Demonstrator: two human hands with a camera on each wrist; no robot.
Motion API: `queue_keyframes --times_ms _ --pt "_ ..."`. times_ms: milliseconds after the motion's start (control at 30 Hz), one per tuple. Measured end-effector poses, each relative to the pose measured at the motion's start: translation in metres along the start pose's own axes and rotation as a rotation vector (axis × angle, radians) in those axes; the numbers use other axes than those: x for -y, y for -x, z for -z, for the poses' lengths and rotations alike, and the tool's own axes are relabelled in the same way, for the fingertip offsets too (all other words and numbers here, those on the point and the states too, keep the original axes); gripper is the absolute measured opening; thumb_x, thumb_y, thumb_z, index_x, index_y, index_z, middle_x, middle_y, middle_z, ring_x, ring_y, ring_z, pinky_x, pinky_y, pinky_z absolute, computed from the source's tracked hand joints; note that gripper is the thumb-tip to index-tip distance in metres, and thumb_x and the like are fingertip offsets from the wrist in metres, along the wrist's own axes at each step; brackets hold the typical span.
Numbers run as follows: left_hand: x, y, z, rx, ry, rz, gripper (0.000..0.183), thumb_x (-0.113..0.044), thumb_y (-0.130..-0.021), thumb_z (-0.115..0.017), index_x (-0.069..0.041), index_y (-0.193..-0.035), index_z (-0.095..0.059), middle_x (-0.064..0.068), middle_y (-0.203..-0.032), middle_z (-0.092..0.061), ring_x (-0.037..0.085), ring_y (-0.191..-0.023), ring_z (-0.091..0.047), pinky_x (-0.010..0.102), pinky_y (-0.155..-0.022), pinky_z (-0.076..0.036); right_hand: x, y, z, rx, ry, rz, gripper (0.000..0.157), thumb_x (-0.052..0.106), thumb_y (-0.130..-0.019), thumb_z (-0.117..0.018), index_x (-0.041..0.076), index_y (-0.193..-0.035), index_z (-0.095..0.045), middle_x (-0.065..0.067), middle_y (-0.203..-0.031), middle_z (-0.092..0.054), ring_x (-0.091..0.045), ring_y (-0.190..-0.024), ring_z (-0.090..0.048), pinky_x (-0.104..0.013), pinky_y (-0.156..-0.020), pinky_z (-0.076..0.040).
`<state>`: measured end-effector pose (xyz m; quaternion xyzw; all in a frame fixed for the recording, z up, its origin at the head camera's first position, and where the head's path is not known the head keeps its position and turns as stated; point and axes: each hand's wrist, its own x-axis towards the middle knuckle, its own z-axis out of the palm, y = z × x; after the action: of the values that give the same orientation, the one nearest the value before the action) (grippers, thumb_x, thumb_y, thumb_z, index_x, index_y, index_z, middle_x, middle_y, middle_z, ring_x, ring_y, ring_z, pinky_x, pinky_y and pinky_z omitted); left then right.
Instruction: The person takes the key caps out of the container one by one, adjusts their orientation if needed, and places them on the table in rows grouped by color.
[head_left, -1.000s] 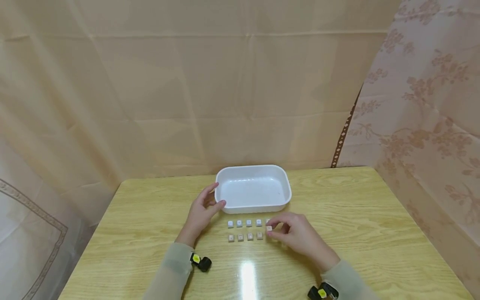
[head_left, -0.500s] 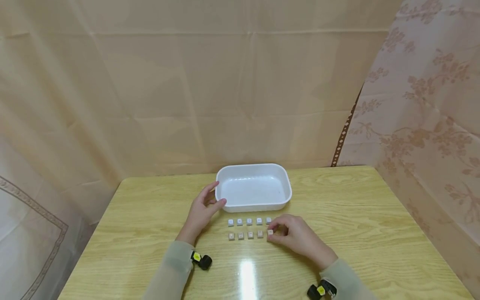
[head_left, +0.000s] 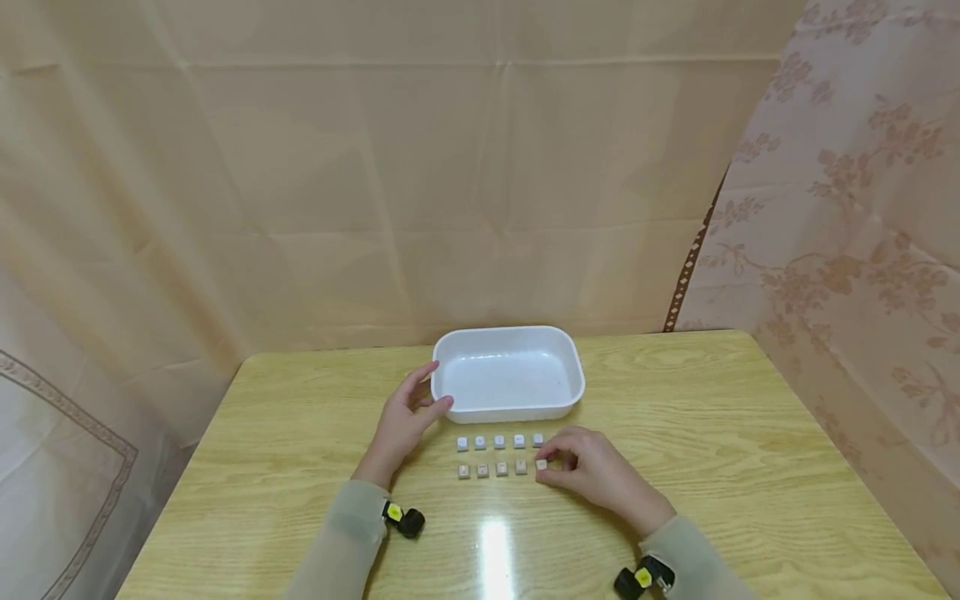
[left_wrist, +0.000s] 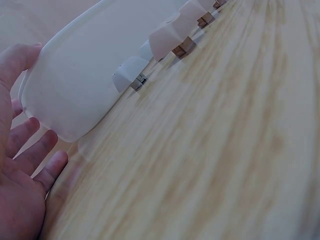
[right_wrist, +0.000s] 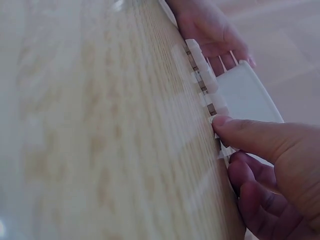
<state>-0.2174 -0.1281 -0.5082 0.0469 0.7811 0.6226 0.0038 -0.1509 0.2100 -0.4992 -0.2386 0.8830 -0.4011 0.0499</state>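
Note:
Two rows of keyboard switches with pale caps lie on the table in the head view, a white-capped row point(head_left: 499, 442) behind and a beige-capped row point(head_left: 502, 469) in front. At the front row's right end, my right hand point(head_left: 596, 471) pinches a beige-capped key switch point(head_left: 542, 465) between thumb and fingers. The right wrist view shows the thumb point(right_wrist: 245, 132) against its cap, close over the tabletop. My left hand point(head_left: 401, 429) touches the left end of a white plastic basin point(head_left: 517, 414), thumb and fingers spread at its rim. The left wrist view shows those fingers loosely extended along its wall.
The basin stands just behind the rows, near the far edge of the wooden table point(head_left: 675, 433). Beige cloth point(head_left: 480, 167) hangs behind, and a floral cloth point(head_left: 862, 208) hangs on the right. Each wrist carries a black camera, such as the left camera point(head_left: 411, 523).
My right hand has brought the pinched key switch slightly toward me, from between the rows into line with the front row. The left hand stays at the basin.

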Motion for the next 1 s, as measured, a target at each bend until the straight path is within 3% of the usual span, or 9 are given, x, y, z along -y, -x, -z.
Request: queue_keyframes --times_ms 633,900,1000 --pt "-0.003 0.001 -0.002 0.005 0.004 0.003 0.07 -0.02 -0.096 -0.088 -0.019 -0.159 -0.057 0.017 -0.156 -0.061 0.034 -0.123 -0.068 0.021 -0.092 -0.058 -0.006 0.001 0.004 0.043 -0.05 -0.004 0.018 0.026 -0.094 -0.09 0.018 -0.107 -0.082 0.013 -0.085 -0.066 -0.002 -0.071 -0.059 -0.024 -0.062 -0.054" --pt "-0.003 0.004 0.001 0.006 -0.025 0.009 0.07 -0.02 -0.097 -0.086 -0.019 -0.16 -0.056 0.017 -0.156 -0.061 0.034 -0.127 -0.067 0.021 -0.093 -0.058 -0.002 0.004 0.007 0.044 -0.083 0.004 0.026 0.025 -0.089 -0.094 0.013 -0.109 -0.081 0.008 -0.086 -0.07 -0.002 -0.07 -0.061 -0.024 -0.063 -0.056" --pt "-0.005 0.006 0.003 0.011 -0.031 0.017 0.069 -0.019 -0.098 -0.086 -0.018 -0.16 -0.056 0.018 -0.157 -0.06 0.036 -0.13 -0.066 0.027 -0.097 -0.06 0.0 0.008 0.012 0.045 -0.101 -0.012 0.03 0.025 -0.089 -0.094 0.011 -0.111 -0.08 0.005 -0.09 -0.071 -0.003 -0.074 -0.062 -0.025 -0.066 -0.057"
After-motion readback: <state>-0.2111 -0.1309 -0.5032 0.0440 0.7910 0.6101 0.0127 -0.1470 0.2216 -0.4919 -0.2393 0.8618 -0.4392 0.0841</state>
